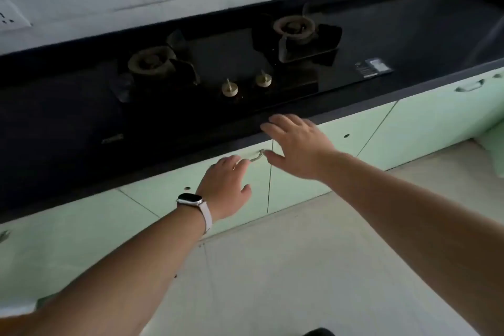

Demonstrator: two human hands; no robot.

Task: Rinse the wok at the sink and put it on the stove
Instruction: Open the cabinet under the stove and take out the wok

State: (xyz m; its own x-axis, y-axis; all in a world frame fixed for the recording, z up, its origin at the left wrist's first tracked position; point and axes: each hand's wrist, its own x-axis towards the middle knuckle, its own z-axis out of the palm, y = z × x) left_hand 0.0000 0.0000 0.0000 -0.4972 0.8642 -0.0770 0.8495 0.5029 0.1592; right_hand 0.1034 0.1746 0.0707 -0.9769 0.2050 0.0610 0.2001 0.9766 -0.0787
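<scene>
We're reaching left hand (226, 188) fingers (241, 162) curling onto cabinet handle (257, 156), right hand (296, 144) splayed, empty. Wok not in view, stove (231, 57) bare. Hooking handle fully, pulling door straight

The stove (231, 63) sits in the counter (436, 24) with burners at ten (151, 60) and one o'clock (296, 27), two knobs (229, 88) before them, cabinet doors (341, 144) below, and both hands (227, 185) near a door handle (257, 156) at six.
</scene>
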